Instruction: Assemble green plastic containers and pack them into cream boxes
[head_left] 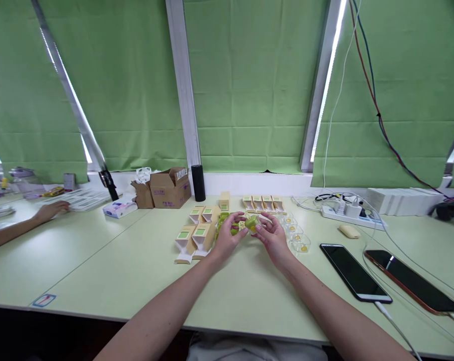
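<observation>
My left hand (pixel 228 236) and my right hand (pixel 275 239) meet above the table, fingers closed around a small green piece with a clear cup (pixel 253 223) at it. A yellow spot shows at its lower side; whether the piece sits fully inside the cup I cannot tell. Right of my right hand stand several clear plastic cups (pixel 297 238) with yellow bottoms. Close to my left hand are open kraft paper boxes (pixel 203 236) with green labels. More green pieces (pixel 223 216) lie behind that hand, partly hidden by it.
Several more kraft boxes (pixel 264 203) stand in a row at the back. Two phones (pixel 355 272) on charging cables and a power strip (pixel 352 216) lie to the right. Cardboard box (pixel 170 188), black cylinder (pixel 198 183) and tissue pack (pixel 120 206) stand left. Another person's hand (pixel 52 210) reaches in far left.
</observation>
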{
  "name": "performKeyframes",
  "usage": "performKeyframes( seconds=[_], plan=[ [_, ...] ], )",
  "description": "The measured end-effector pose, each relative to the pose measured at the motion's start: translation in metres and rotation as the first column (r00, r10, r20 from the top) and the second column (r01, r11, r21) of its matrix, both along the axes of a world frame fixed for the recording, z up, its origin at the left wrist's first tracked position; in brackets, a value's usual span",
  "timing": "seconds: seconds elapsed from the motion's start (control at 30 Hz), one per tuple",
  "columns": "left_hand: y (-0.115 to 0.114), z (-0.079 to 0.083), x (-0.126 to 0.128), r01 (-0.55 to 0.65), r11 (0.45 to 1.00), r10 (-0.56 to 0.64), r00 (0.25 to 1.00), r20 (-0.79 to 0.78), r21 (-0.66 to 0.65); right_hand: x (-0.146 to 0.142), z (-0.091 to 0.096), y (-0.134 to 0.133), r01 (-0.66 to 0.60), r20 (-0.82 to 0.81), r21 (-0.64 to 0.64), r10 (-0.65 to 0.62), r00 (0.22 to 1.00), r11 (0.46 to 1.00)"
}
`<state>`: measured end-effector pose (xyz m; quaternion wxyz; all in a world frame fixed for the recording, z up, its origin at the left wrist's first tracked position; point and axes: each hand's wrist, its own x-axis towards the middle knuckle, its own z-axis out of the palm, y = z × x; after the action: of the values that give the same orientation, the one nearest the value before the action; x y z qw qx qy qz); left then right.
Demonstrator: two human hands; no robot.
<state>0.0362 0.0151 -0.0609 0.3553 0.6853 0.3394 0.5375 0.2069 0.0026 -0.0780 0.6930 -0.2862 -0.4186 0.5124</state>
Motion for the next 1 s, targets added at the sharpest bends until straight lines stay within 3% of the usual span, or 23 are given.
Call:
performKeyframes(
  seconds=[0.27, 0.6, 0.83, 1.0],
  plan=[
    [0.001, -0.003, 0.0, -0.002, 0.999, 0.004, 0.999, -0.049, 0.04, 0.0, 0.002, -0.002, 0.079, 0.152, 0.067, -0.089, 0.984, 0.995],
    [-0.003, -0.002, 0.002, -0.075, 0.995, 0.081, 0.991, -0.106, 0.059, -0.001, 0.003, -0.004, 0.03, 0.186, 0.095, -0.047, 0.981, 0.995],
    [-0.005, -0.001, 0.001, -0.081, 0.99, 0.105, 0.97, -0.219, 0.115, 0.005, 0.004, 0.002, 0.245, 0.132, 0.088, -0.255, 0.958, 0.965],
    [-0.009, 0.001, 0.001, -0.051, 0.984, 0.111, 0.926, -0.36, 0.173, 0.005, 0.003, 0.004, 0.285, 0.129, 0.082, -0.294, 0.947, 0.955]
  ],
)
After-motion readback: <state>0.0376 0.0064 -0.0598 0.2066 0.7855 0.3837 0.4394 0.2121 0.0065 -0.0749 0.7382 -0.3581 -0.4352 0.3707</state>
